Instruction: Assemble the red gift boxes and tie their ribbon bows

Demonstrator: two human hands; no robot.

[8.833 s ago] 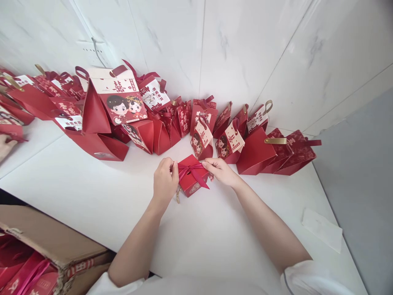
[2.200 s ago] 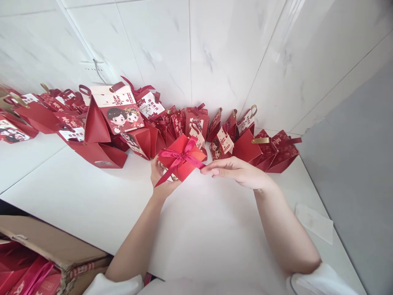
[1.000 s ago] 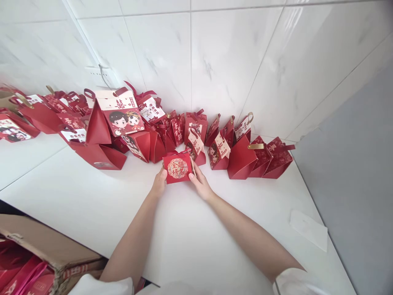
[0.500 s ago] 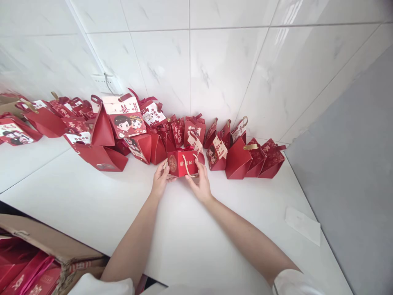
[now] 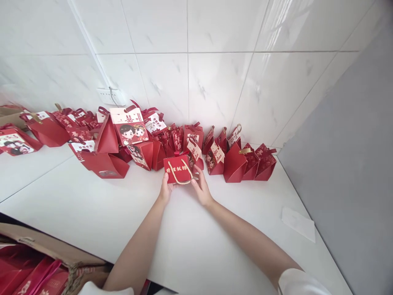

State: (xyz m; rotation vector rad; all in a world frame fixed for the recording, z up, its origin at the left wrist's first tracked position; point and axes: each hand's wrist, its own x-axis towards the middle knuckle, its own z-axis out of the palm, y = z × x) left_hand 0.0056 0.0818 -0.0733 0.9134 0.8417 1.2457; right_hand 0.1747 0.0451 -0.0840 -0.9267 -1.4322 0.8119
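A small red gift box (image 5: 177,164) with gold characters and a twisted cream rope handle on its front is held just above the white table, its printed face turned toward me. My left hand (image 5: 166,189) grips it at the lower left corner, thumb on the front and the other fingers partly hidden underneath. At the right edge, my right hand (image 5: 202,189) steadies the same box, thumb by the rope and fingers curved along the side. Directly behind stands a red box with a cream tag (image 5: 194,150).
Red gift boxes stand in a long row along the tiled wall, including a stacked box with a cartoon couple (image 5: 130,130) and a plain red one (image 5: 235,164). A white paper (image 5: 297,224) lies right. A carton (image 5: 46,246) of red packages sits lower left.
The gift box has turned so its lettered face points squarely at me, and it has shifted slightly left. My left hand moved to its lower corner. The whole view has tilted up a little.
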